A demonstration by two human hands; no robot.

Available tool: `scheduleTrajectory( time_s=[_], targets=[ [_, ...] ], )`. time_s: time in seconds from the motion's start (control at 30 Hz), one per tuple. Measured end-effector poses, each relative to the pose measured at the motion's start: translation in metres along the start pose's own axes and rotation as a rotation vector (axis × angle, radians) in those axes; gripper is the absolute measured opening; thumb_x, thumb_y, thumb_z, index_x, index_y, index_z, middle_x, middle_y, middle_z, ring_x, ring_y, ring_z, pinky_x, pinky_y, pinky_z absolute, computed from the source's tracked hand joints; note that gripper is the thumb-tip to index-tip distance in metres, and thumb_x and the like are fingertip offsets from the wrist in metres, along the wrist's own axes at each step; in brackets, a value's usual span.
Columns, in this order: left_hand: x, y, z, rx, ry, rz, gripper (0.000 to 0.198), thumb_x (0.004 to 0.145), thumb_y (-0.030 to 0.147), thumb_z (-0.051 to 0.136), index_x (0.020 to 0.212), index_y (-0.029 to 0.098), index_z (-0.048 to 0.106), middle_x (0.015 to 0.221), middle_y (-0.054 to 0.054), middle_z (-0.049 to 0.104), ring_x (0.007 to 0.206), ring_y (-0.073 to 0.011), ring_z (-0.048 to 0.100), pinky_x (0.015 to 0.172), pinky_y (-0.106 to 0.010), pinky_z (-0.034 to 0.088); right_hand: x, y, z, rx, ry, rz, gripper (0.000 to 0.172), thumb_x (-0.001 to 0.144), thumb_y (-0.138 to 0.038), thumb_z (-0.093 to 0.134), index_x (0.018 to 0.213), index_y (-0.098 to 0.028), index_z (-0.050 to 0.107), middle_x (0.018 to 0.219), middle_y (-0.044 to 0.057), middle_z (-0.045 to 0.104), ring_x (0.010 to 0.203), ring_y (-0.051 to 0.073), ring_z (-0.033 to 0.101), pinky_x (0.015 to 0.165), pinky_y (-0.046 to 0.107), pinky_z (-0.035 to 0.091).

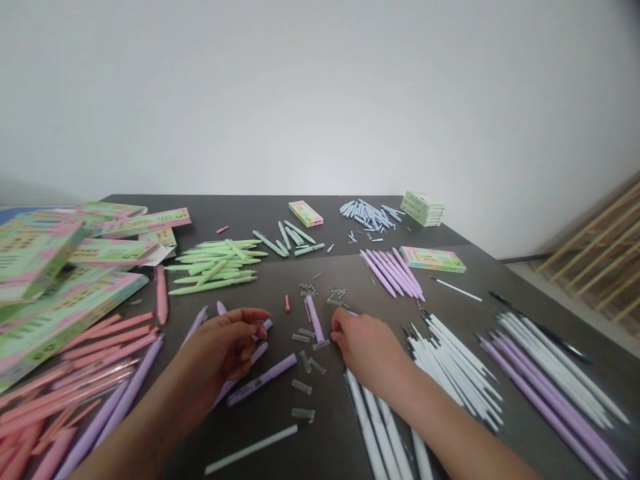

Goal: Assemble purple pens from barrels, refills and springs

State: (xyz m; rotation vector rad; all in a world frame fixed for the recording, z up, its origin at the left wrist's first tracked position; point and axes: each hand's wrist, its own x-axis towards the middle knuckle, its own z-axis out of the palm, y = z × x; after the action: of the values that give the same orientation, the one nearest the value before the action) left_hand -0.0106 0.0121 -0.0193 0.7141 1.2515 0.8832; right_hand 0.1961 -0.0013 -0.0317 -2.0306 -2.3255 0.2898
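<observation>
My left hand (225, 343) hovers over several loose purple pen barrels (263, 380), its fingers loosely curved and apart, with nothing visible in them. My right hand (367, 343) is low at the table with thumb and fingers pinched together. What it grips, if anything, is hidden; a bit of purple shows just behind its knuckles. Between the hands lies a short purple pen part (316, 320). Small clear plastic pieces (302, 387) are scattered below it, and tiny metal-looking bits (307, 289) lie above it. One white refill (251, 450) rests near the front.
Pink pen barrels (105, 343) and green pens (215, 267) lie left, below and beside printed boxes (65, 267). White refills (455, 367) and longer purple barrels (550, 400) are at right. Blue parts (370, 213) and stacked boxes (423, 208) stand at the back right.
</observation>
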Motion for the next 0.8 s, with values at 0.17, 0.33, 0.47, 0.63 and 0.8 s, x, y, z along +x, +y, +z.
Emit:
scheduleTrajectory(
  time_s=[0.17, 0.33, 0.47, 0.63, 0.8],
  targets=[
    [0.005, -0.006, 0.0, 0.022, -0.038, 0.048, 0.029, 0.059, 0.006, 0.059, 0.088, 0.009, 0.061, 0.08, -0.009, 0.067, 0.047, -0.0088, 0.054, 0.035, -0.018, 0.04, -0.001, 0.009, -0.014, -0.012, 0.05, 0.077, 0.017, 0.088, -0.02, 0.04, 0.094, -0.021, 0.056, 0.073, 0.008, 0.069, 0.07, 0.025, 0.067, 0.053, 0.028, 0.034],
    [0.01, -0.016, 0.003, 0.145, -0.018, 0.064, 0.03, 0.061, 0.021, 0.066, 0.089, 0.012, 0.061, 0.075, -0.009, 0.067, 0.039, -0.0123, 0.054, 0.027, -0.022, 0.039, -0.011, 0.007, -0.025, -0.056, 0.03, 0.077, 0.019, 0.086, -0.02, 0.041, 0.088, -0.02, 0.06, 0.072, 0.011, 0.069, 0.067, 0.029, 0.068, 0.051, 0.03, 0.041],
    [0.012, -0.019, 0.004, 0.126, 0.028, 0.136, 0.027, 0.058, 0.021, 0.068, 0.083, 0.014, 0.063, 0.072, -0.005, 0.066, 0.04, -0.0099, 0.05, 0.026, -0.019, 0.037, -0.02, -0.01, -0.028, -0.069, -0.08, 0.022, 0.021, 0.079, -0.01, 0.046, 0.089, -0.019, 0.063, 0.075, 0.012, 0.071, 0.069, 0.03, 0.068, 0.054, 0.033, 0.049],
    [0.009, -0.017, 0.004, 0.058, 0.053, 0.104, 0.027, 0.054, 0.014, 0.07, 0.081, 0.015, 0.066, 0.078, -0.005, 0.067, 0.051, -0.0137, 0.056, 0.035, -0.022, 0.042, -0.022, -0.026, -0.032, -0.065, -0.232, -0.039, 0.033, 0.073, -0.004, 0.05, 0.102, -0.014, 0.063, 0.083, 0.017, 0.071, 0.075, 0.032, 0.068, 0.059, 0.038, 0.054],
    [0.008, -0.018, 0.007, 0.02, 0.073, 0.103, 0.031, 0.052, 0.016, 0.071, 0.083, 0.019, 0.068, 0.089, -0.008, 0.07, 0.064, -0.0216, 0.063, 0.044, -0.027, 0.046, -0.021, -0.026, -0.034, -0.041, -0.228, -0.02, 0.036, 0.071, -0.003, 0.052, 0.103, -0.014, 0.063, 0.083, 0.017, 0.071, 0.074, 0.033, 0.068, 0.058, 0.043, 0.054]
  ],
)
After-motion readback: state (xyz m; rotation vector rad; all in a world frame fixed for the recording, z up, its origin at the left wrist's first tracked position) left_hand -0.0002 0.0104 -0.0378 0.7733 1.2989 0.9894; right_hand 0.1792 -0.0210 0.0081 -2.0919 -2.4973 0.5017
